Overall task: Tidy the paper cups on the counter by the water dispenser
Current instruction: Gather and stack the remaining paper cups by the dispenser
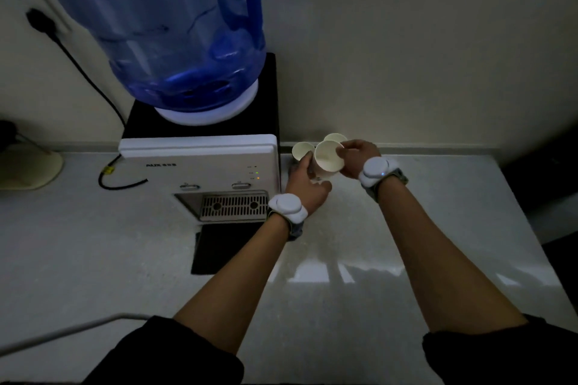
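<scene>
Noted just right of the water dispenser: front cup tilted, clasped by left grip, rim pinched by right grip, second cup upright, nearest left grip.

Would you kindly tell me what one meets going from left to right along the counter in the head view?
Beige round base → water dispenser → left hand → tilted paper cup → right hand.

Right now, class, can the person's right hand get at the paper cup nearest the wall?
Probably yes: the rear paper cup stands just beyond the right hand, nothing between them. But its grip is on the tilted paper cup; release first.
</scene>
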Motion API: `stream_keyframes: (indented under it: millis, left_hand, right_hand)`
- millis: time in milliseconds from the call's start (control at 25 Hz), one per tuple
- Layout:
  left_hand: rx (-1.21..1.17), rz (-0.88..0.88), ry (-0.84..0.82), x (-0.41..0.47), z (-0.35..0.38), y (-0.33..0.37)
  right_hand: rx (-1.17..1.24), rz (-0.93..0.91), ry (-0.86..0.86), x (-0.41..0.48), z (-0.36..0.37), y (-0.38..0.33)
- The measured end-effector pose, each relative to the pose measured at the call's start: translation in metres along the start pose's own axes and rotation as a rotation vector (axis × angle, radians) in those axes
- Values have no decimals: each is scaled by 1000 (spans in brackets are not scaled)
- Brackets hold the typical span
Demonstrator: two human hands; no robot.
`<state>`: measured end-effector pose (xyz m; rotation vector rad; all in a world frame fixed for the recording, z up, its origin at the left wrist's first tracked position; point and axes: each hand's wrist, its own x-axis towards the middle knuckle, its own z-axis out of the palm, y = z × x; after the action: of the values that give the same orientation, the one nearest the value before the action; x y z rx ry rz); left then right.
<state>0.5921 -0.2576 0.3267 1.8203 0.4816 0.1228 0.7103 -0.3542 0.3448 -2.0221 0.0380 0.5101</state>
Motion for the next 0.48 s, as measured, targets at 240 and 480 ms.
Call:
stream_keyframes:
  millis: [240, 480]
  left_hand:
    - [92, 74, 129, 25, 2, 10]
    - [3, -54, 151, 51, 7, 6]
  right_hand:
    - [-119, -84, -94, 48, 6, -35]
    - [-253, -189, -182, 83, 21, -50]
